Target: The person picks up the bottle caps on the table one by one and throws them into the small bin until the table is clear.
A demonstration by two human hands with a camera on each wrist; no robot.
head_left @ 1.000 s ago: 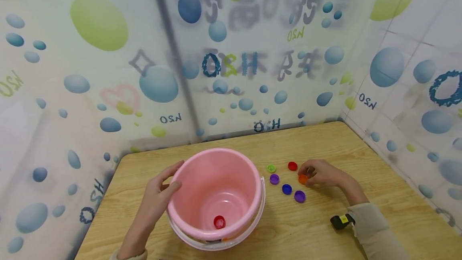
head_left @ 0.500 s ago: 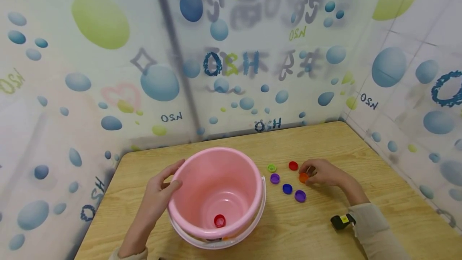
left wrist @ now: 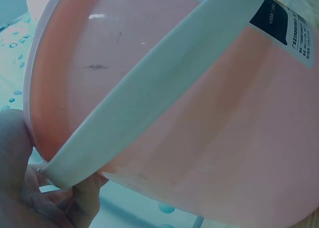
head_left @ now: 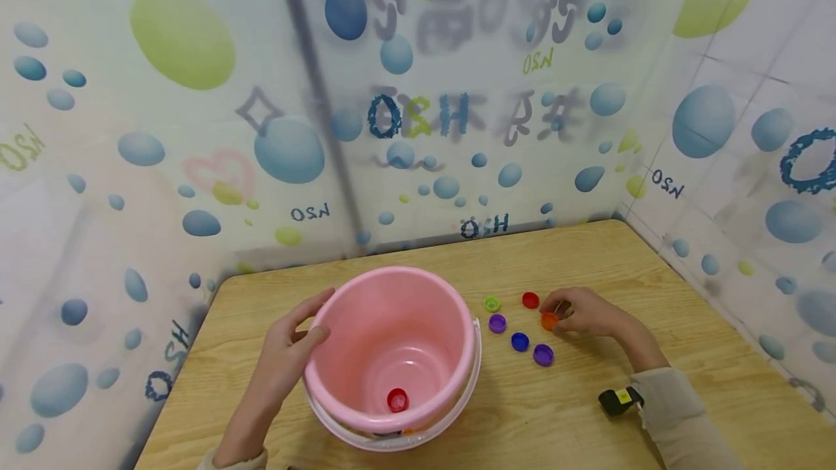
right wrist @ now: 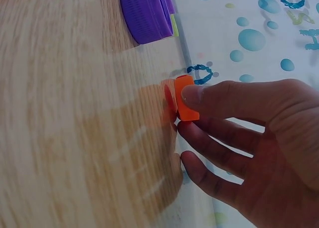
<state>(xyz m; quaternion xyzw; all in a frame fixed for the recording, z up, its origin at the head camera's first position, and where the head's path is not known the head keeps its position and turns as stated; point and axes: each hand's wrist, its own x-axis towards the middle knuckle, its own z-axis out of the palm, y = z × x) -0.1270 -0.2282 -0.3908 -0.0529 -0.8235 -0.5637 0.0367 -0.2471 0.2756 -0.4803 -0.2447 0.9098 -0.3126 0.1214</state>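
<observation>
A pink bucket (head_left: 392, 318) stands tilted toward me on the table, with a red bottle cap (head_left: 398, 400) at its bottom. My left hand (head_left: 282, 361) grips the left side of its rim, the thumb over the edge. In the left wrist view, the bucket's pale handle (left wrist: 149, 88) hangs down by the fingers. To the right of the bucket, my right hand (head_left: 588, 312) pinches an orange bottle cap (right wrist: 187, 101) between thumb and fingers, at the tabletop. Close by lie another red cap (head_left: 530, 300) and a purple cap (head_left: 543, 355).
Between bucket and right hand lie a green cap (head_left: 492, 304), a second purple cap (head_left: 497, 323) and a blue cap (head_left: 519, 341). A black wrist device (head_left: 617, 402) sits by the right sleeve. Patterned curtains (head_left: 418, 187) enclose the wooden table (head_left: 562, 260).
</observation>
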